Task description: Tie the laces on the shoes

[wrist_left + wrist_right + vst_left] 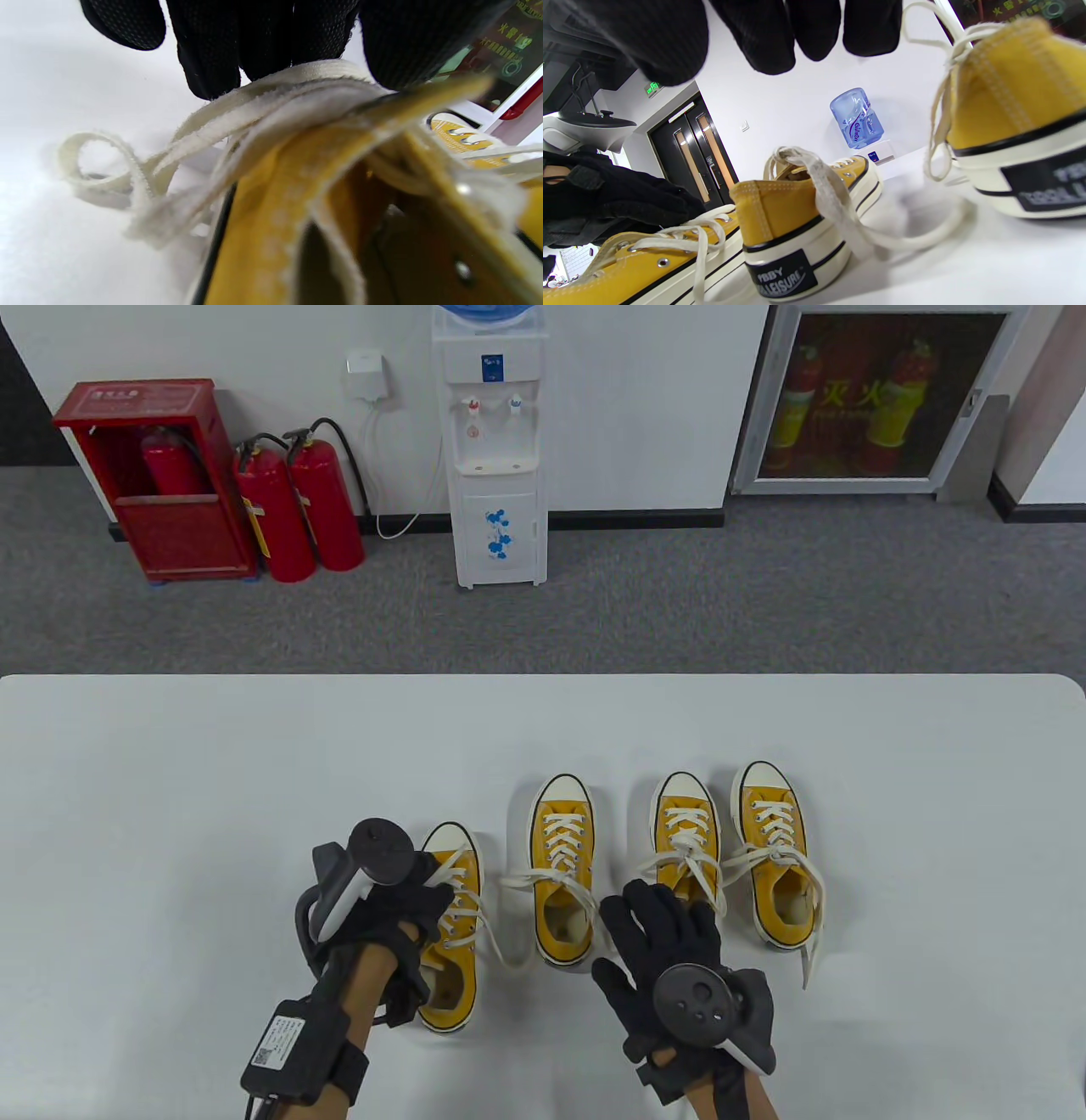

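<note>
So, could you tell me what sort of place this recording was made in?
Most likely an office or lab room, not a home: a water dispenser stands against the wall beside red fire extinguishers, the floor is grey carpet, and the white table serves as a workbench.

A white worktop (170, 780) carries four yellow low-top shoes, toes pointing away from the person. The first shoe (451, 933) lies under the left grip (386, 899). The second shoe (562, 869) stands between the two grips. The third shoe (685, 827) sits just beyond the right grip (670, 937), the fourth shoe (776, 853) beside it, their loose white laces (813, 937) trailing onto the worktop.
</note>
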Demonstrator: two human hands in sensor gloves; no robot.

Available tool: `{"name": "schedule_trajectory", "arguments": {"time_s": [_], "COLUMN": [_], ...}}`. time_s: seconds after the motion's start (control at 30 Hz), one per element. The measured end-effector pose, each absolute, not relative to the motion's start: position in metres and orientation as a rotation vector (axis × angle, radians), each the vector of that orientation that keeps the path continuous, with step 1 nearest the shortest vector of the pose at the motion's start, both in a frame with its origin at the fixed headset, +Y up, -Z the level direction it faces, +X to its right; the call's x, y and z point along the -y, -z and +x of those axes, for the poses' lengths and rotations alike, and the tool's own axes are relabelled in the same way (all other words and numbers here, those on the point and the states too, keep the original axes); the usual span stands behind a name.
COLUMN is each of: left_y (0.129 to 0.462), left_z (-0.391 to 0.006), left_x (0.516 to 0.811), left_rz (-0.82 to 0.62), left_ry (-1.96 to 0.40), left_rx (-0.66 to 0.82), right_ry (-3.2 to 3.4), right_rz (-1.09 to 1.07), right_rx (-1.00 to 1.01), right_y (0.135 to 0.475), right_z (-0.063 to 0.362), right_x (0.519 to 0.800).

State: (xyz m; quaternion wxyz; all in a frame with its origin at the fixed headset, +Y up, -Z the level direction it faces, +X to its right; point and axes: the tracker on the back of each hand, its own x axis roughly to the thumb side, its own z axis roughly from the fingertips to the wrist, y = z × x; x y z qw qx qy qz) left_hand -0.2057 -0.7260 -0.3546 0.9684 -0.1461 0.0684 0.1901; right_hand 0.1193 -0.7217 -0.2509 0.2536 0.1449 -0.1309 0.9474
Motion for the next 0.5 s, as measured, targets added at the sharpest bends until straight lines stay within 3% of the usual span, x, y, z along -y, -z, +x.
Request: {"name": "schedule_trajectory", "arguments": {"time_s": [0.2, 0.5], "left_y": [0.357, 0.354], "left_z": [-0.204, -0.226], "left_x": [0.731, 0.729], "left_rz": [-0.28, -0.204], "left_ry": [-0.353, -0.545], "left_rx": [-0.164, -0.191], "right_ry": [-2.571, -2.567], "right_rz": [0.39, 0.387], "right_rx": [0.36, 0.355], "right_y": [0.251, 0.251], "right_z": [0.12, 0.12], "right_x": [0.722, 0.722]}}
